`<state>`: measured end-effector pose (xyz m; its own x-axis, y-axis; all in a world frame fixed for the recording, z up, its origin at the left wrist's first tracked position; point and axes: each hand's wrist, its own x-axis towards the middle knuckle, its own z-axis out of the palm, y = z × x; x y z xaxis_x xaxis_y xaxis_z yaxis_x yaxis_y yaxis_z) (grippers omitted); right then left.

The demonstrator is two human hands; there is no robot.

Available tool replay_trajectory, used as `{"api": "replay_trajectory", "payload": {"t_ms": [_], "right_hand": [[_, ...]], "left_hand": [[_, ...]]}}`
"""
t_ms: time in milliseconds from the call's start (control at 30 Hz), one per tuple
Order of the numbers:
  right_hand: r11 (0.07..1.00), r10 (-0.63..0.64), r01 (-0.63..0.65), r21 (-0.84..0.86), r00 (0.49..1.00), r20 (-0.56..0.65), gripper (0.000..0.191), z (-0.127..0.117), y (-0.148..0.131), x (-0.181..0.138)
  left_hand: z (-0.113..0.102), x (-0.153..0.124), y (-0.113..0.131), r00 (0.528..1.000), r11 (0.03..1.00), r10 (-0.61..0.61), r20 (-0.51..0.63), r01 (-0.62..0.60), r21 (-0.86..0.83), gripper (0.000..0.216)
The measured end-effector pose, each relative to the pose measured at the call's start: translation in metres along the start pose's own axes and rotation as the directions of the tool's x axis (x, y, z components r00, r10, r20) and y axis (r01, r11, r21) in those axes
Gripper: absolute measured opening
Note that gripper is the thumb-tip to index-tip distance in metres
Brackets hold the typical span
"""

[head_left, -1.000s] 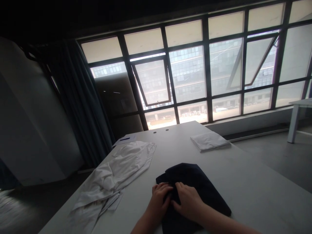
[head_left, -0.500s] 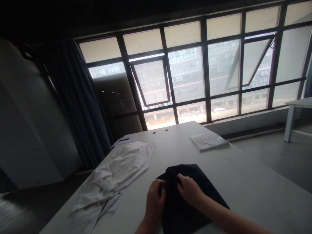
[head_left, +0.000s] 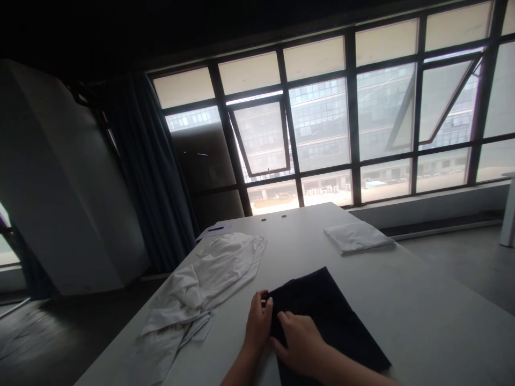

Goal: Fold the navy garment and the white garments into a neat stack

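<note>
A dark navy garment [head_left: 325,316] lies flat on the white table [head_left: 422,316], folded into a rough rectangle. My left hand [head_left: 259,321] pinches its near-left edge, fingers closed on the cloth. Just right of it, my right hand [head_left: 300,343] rests on top of the dark garment with fingers pressed down flat.
A crumpled white garment [head_left: 201,284] sprawls over the table's left side. A folded white cloth [head_left: 356,237] sits at the far right of the table. A paper with a blue pen [head_left: 215,229] lies at the far left corner. Large windows [head_left: 322,123] and a dark curtain [head_left: 153,171] stand behind.
The dark garment went from bunched up to flat and smoothed. Both hands slid back toward me along its left edge, and the view shifted slightly left.
</note>
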<state>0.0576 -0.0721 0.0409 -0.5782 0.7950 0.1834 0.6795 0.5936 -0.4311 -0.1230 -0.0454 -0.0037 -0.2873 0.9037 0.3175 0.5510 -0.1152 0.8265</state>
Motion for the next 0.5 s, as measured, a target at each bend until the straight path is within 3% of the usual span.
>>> {"api": "replay_trajectory", "payload": {"t_ms": [167,267,333,400,500], "right_hand": [[0.993,-0.113,0.11,0.043,0.991,0.072,0.067,0.001,0.005,-0.018],[0.979,-0.19,0.173,0.103,0.964,0.185,0.077,-0.018,0.009,-0.018],[0.966,-0.237,0.206,0.157,0.948,0.214,0.07,-0.04,0.017,-0.01],[0.963,-0.231,0.205,0.177,0.963,0.14,0.058,-0.064,0.036,0.004],[0.993,-0.05,0.059,0.098,0.994,-0.098,0.05,-0.088,0.088,0.029]], "left_hand": [[0.006,0.004,-0.005,0.997,0.99,0.072,0.029,-0.075,0.118,0.056],[0.004,0.007,-0.003,0.989,0.989,0.063,0.135,-0.08,0.122,0.044],[0.001,0.008,0.0,0.983,0.993,0.046,0.176,-0.064,0.1,0.039],[-0.001,0.009,0.003,0.982,0.996,0.028,0.185,-0.042,0.073,0.037],[-0.004,0.011,0.006,0.98,0.998,0.017,0.2,-0.027,0.049,0.035]]}}
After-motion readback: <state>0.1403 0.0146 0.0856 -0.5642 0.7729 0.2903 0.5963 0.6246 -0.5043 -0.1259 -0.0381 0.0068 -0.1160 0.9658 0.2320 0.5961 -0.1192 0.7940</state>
